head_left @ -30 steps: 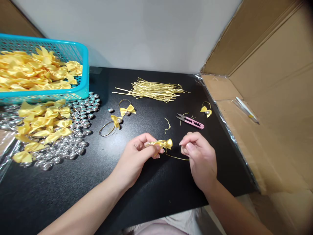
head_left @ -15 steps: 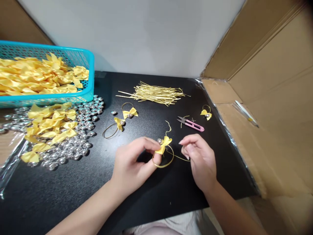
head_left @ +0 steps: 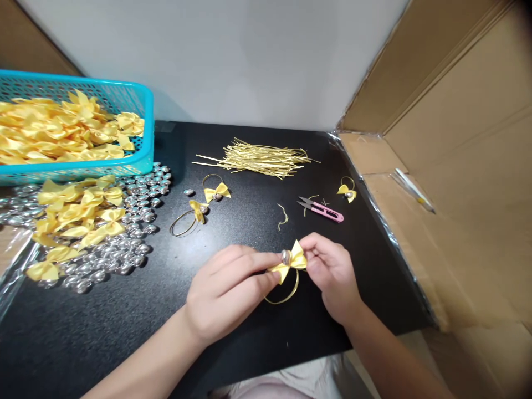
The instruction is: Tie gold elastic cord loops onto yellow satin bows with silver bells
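At the left, a turquoise plastic basket (head_left: pixel 148 127) holds a heap of yellow satin bows (head_left: pixel 54 127); on its near side, loose bows (head_left: pixel 93 199) lie on a spread of silver beads (head_left: pixel 83 286). Right of these, a lone bead (head_left: pixel 189 192) and two cord rings (head_left: pixel 222 191), each with bow and bead, rest on the black tabletop (head_left: pixel 233 354). The left hand (head_left: pixel 228 285) is next, nearly closed, its fingertips pinching the left side of the held bow (head_left: pixel 297 256) at the table's near middle; farther off lie a bundle of gold cords (head_left: pixel 260 158) and a cord scrap (head_left: pixel 286 218). A slack pinch or uneven pull could probably let the bow twist or its silver bead (head_left: pixel 285 256) slip off centre. The held bow's long axis slants from near left to far right; its bead sits toward the far left, and its gold ring (head_left: pixel 282 302) extends toward the near edge. At its right end the right hand (head_left: pixel 332 271) is curled, thumb and forefinger nearly together; whether they grip ribbon or hidden cord, I cannot tell. Beyond lie pink thread snips (head_left: pixel 334 216), another ringed bow (head_left: pixel 344 191) and, far right on cardboard (head_left: pixel 386 221), a slim white tool (head_left: pixel 411 187).
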The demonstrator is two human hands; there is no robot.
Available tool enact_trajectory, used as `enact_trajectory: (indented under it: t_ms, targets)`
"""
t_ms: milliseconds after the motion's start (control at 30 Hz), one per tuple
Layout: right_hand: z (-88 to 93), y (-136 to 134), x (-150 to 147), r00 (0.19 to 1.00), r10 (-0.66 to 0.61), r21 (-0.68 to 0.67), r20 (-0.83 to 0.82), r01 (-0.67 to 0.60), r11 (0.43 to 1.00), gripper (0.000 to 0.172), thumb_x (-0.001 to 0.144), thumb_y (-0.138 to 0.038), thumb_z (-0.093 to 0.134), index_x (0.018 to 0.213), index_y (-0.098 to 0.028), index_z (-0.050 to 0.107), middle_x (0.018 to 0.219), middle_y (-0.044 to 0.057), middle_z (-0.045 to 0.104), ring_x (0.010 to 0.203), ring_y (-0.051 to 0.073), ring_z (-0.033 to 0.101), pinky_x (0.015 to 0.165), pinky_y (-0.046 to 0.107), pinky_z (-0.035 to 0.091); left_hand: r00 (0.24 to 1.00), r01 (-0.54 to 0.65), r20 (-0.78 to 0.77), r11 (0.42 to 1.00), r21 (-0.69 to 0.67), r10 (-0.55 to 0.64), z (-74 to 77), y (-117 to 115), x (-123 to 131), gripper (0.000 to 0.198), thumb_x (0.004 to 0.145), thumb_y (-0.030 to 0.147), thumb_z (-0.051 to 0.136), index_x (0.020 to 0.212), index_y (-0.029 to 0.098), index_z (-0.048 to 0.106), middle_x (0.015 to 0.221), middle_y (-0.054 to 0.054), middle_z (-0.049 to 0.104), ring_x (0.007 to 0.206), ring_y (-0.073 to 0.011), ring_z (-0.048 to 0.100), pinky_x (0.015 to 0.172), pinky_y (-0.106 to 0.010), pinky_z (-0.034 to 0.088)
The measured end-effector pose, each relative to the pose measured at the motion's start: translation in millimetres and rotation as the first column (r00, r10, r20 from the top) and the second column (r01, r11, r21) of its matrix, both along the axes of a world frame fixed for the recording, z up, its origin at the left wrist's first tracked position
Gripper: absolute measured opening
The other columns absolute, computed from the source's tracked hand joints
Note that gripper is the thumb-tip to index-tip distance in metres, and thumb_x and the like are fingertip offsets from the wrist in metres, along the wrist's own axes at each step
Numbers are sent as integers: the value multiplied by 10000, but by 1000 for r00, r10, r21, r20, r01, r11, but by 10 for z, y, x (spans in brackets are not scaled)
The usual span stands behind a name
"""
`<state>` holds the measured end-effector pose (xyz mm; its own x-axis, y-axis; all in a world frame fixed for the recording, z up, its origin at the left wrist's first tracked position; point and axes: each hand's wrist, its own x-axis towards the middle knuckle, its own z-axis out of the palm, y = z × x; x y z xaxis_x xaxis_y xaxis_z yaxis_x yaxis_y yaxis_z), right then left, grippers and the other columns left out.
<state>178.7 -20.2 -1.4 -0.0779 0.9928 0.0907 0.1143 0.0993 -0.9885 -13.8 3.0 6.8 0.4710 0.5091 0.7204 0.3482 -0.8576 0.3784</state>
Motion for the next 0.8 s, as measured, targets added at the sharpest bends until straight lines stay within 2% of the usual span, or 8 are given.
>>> enact_trajectory:
  t_ms: [167,333,400,467,533,567,667,800]
  targets:
    - [45,18,-37,999,-18,-167,-39,12,986,172,845,-273,608,713,-169,642,511,-62,362,468,63,297,440,204,245,1000,-17,13,998,-67,18,-8,-35,4,158,825,17,649,840,173,632,965,-76,760,795,-135,708,679,-215,574]
    - [51,30,-45,991,-62,-189,-122,38,981,151,827,-280,638,726,-172,672,551,-28,515,477,67,394,431,186,313,984,-110,120,976,-190,135,-53,-48,43,267,777,-18,648,929,199,623,1034,-59,701,884,-153,695,788,-261,579]
    - [47,32,-48,988,-79,-151,-135,59,987,128,819,-259,650,730,-173,681,576,-16,572,486,70,453,445,179,366,948,-132,222,914,-383,230,-61,-33,59,269,800,-6,604,958,212,608,1020,-45,661,901,-157,676,790,-275,578]
    - [40,34,-49,986,-79,-103,-147,65,993,96,819,-231,655,752,-178,698,622,-2,637,516,80,532,480,178,431,922,-51,285,810,-585,264,-52,-12,59,213,859,30,522,923,214,608,938,-31,641,861,-147,659,751,-259,568]
    - [34,36,-47,986,-77,-52,-149,70,996,80,830,-206,654,784,-187,716,668,6,684,548,88,589,508,178,471,923,79,328,735,-674,202,-27,4,48,178,901,100,489,873,209,626,849,-24,640,811,-143,641,717,-245,548]
    - [33,37,-45,987,-74,-27,-145,71,997,80,837,-194,652,800,-193,724,683,6,698,558,90,606,515,175,482,925,130,347,725,-676,157,-12,7,43,142,903,149,515,859,206,638,825,-25,645,806,-149,636,717,-249,540]
    - [35,42,-42,988,-63,49,-143,71,996,106,851,-155,646,825,-209,734,709,-2,721,582,85,639,539,163,504,929,170,360,768,-617,84,35,-7,52,61,810,221,690,858,200,659,846,-32,666,808,-166,637,724,-271,530]
    - [35,40,-52,988,-52,71,-147,62,996,121,849,-130,647,827,-213,732,737,-7,730,610,82,659,566,156,522,948,70,301,848,-525,107,68,-50,102,152,752,72,718,817,200,669,821,-22,691,747,-143,657,685,-258,530]
